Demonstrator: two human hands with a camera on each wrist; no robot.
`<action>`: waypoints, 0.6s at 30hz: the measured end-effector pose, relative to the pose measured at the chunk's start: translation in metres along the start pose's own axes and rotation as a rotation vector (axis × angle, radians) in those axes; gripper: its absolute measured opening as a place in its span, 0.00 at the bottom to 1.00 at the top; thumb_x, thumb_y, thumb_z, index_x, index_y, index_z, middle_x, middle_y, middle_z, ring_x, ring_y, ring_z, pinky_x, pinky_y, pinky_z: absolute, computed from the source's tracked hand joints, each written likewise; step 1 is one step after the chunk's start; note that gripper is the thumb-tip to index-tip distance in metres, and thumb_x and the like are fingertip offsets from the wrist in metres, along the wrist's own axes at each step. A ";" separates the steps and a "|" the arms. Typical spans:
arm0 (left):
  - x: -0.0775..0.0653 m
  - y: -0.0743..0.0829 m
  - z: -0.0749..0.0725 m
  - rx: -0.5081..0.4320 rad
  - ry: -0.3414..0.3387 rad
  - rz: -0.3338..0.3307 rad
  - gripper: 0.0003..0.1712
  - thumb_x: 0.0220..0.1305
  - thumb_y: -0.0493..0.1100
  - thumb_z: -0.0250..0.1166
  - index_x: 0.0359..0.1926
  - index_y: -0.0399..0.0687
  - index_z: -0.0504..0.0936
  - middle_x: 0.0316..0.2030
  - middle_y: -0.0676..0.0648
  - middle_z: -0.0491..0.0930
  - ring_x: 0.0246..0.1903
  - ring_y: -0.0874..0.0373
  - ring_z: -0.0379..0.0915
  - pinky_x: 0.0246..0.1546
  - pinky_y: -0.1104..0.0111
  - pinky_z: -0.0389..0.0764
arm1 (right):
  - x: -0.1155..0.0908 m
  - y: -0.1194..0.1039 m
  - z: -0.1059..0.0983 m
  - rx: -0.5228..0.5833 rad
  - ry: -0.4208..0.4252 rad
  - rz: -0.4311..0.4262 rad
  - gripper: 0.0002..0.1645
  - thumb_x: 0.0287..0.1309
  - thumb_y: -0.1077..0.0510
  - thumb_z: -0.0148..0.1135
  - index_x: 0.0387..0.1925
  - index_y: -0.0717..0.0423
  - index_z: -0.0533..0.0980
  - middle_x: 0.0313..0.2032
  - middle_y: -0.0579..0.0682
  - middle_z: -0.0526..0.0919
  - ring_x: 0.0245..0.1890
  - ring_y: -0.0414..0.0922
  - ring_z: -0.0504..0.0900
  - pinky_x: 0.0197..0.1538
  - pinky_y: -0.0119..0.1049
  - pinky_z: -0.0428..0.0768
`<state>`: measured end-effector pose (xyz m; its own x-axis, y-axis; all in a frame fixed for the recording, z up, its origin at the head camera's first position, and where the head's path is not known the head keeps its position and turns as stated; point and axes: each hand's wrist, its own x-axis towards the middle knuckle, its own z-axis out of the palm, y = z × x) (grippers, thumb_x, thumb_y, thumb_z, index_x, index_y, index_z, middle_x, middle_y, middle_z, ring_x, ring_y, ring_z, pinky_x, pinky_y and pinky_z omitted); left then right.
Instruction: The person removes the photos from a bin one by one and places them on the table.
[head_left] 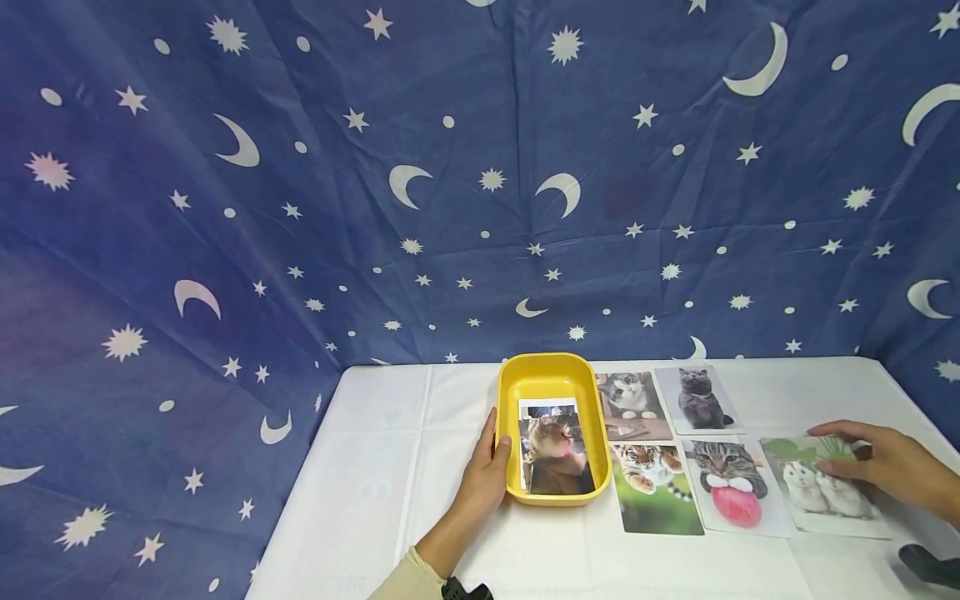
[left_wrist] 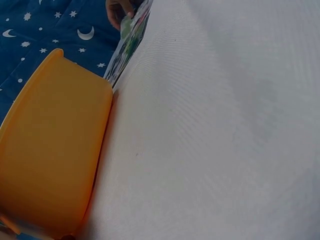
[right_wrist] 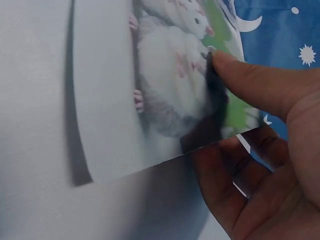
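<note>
My left hand (head_left: 482, 479) holds the left side of a yellow plastic tray (head_left: 555, 500), its thumb at the rim. In the left wrist view the tray's outer wall (left_wrist: 55, 145) fills the left side, with the fingers mostly out of sight. Inside the tray lie several stacked photo cards (head_left: 557, 454). At the right, my right hand (head_left: 892, 462) pinches the edge of a photo card of two white hamsters (head_left: 817, 492). In the right wrist view the thumb (right_wrist: 250, 82) presses on the picture side while the other fingers are underneath; the card's near edge is lifted off the cloth.
Between the tray and the right hand lie a cat card (head_left: 633, 404), a grey cat card (head_left: 697, 400), a tiger cub card (head_left: 656, 492) and a tabby card with a pink ball (head_left: 731, 492). White cloth (head_left: 375, 483) covers the table; a blue star-patterned curtain (head_left: 450, 208) hangs behind.
</note>
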<state>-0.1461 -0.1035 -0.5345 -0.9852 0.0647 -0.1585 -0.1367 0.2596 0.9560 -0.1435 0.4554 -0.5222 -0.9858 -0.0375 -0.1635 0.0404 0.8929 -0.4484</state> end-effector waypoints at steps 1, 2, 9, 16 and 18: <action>0.000 0.000 0.000 -0.003 -0.001 0.002 0.36 0.82 0.54 0.47 0.83 0.65 0.46 0.81 0.50 0.49 0.80 0.44 0.42 0.79 0.43 0.47 | 0.001 0.000 -0.001 -0.003 -0.002 0.009 0.42 0.52 0.43 0.77 0.58 0.69 0.76 0.55 0.79 0.74 0.41 0.61 0.81 0.39 0.50 0.83; 0.000 0.000 0.000 -0.005 -0.002 0.001 0.36 0.82 0.54 0.47 0.83 0.66 0.46 0.81 0.50 0.49 0.80 0.44 0.42 0.79 0.43 0.47 | 0.001 0.000 -0.001 -0.006 0.000 0.019 0.42 0.51 0.42 0.77 0.57 0.69 0.76 0.53 0.78 0.75 0.39 0.57 0.81 0.37 0.46 0.82; 0.001 -0.002 0.002 -0.017 -0.008 0.005 0.36 0.82 0.54 0.47 0.83 0.66 0.46 0.81 0.50 0.49 0.80 0.45 0.42 0.79 0.44 0.46 | 0.008 0.000 -0.008 -0.011 0.016 0.068 0.43 0.50 0.41 0.78 0.53 0.72 0.77 0.45 0.75 0.80 0.35 0.56 0.82 0.30 0.42 0.84; 0.001 -0.001 0.001 -0.023 -0.001 0.014 0.35 0.82 0.54 0.48 0.83 0.66 0.46 0.81 0.48 0.50 0.80 0.43 0.42 0.79 0.44 0.47 | 0.023 -0.055 -0.018 -0.037 0.041 -0.063 0.35 0.54 0.44 0.77 0.51 0.67 0.80 0.46 0.71 0.83 0.38 0.57 0.83 0.35 0.50 0.86; 0.001 -0.002 0.001 -0.022 0.001 0.015 0.36 0.81 0.54 0.48 0.83 0.65 0.46 0.81 0.49 0.50 0.80 0.43 0.42 0.79 0.44 0.47 | 0.028 -0.083 -0.019 -0.014 0.046 -0.124 0.33 0.54 0.45 0.77 0.53 0.64 0.81 0.48 0.68 0.84 0.39 0.55 0.84 0.35 0.45 0.86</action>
<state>-0.1472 -0.1026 -0.5365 -0.9872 0.0678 -0.1442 -0.1245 0.2370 0.9635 -0.1777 0.3885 -0.4724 -0.9895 -0.1277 -0.0674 -0.0841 0.8890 -0.4501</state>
